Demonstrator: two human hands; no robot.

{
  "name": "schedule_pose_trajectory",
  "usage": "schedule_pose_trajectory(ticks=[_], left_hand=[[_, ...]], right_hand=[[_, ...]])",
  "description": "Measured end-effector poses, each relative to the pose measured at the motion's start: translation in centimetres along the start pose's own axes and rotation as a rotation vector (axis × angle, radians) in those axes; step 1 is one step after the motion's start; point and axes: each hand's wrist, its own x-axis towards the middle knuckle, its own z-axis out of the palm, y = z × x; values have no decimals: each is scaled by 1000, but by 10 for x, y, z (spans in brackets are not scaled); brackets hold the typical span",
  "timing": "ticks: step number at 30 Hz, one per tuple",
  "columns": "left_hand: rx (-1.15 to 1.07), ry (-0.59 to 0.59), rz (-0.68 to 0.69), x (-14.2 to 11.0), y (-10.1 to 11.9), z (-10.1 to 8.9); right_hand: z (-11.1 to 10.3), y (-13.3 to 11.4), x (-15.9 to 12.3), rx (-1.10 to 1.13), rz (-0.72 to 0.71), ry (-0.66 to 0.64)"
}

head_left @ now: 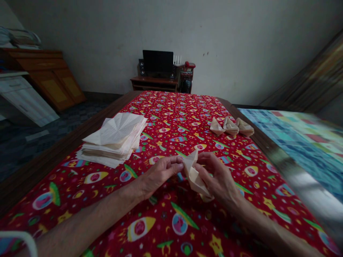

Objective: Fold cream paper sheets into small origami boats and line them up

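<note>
The person's left hand (160,175) and right hand (219,176) were both in front of the body, above a red cloth (171,217) with a pattern of rockets and stars. The two hands were closed around a folded piece of cream paper (195,176), and they gripped it from its two sides with the fingers and thumbs. This paper was between the hands, near the middle of the cloth, and one pointed end stood upward. I could not tell if its lower end was touching the cloth.

On the left side of the cloth lay a stack of paper sheets (112,139), which had fold lines on the top sheet. It was near the left hand, but not touching it. Farther ahead on the right side, three folded paper shapes (232,126) sat in a row, touching each other.

The cloth covered a wooden table (53,160). Beyond the table, a black monitor (158,63) stood between two speakers (141,67) on a low wooden stand (154,84). A wooden cabinet (45,76) stood at the left, and a colorful blanket (300,142) was at the right.
</note>
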Motion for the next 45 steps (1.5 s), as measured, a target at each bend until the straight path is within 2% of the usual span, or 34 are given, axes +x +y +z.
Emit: schedule_pose_trajectory(ticks=[2, 3, 6, 9, 14, 20, 26, 32, 34, 36, 38, 40, 42, 45], left_hand=[[24, 59, 14, 1, 0, 0], [34, 82, 13, 1, 0, 0], [57, 106, -4, 2, -1, 1], [51, 127, -9, 3, -5, 1], [-110, 154, -13, 4, -11, -1], [-139, 94, -22, 2, -7, -1], [-153, 75, -71, -2, 1, 6], [-205, 48, -20, -3, -2, 4], [-223, 58, -4, -2, -3, 3], [-212, 75, 6, -2, -3, 1], [-191, 82, 12, -1, -4, -1], [-168, 72, 21, 0, -6, -3], [-138, 50, 23, 1, -10, -5], [-102, 26, 27, 2, -15, -8]], right_hand=[[-7, -8, -1, -166, -191, 140], [-10, -11, -1, -215, -264, 145], [-13, -18, -3, -224, -378, 4], [-10, -18, -4, -205, -412, -71], [-8, -11, -2, -260, -493, -35], [-10, -10, -3, -294, -552, -7], [-14, -11, -1, -333, -507, -26], [-19, -11, 5, -347, -468, -31], [-29, -5, 13, -365, -435, -17], [-46, 2, 27, -395, -400, 60], [-70, 10, 49, -482, -382, 194], [-96, 16, 76, -676, -401, 323], [-121, 20, 106, -864, -357, 318], [-145, 25, 143, -1040, -345, 162]])
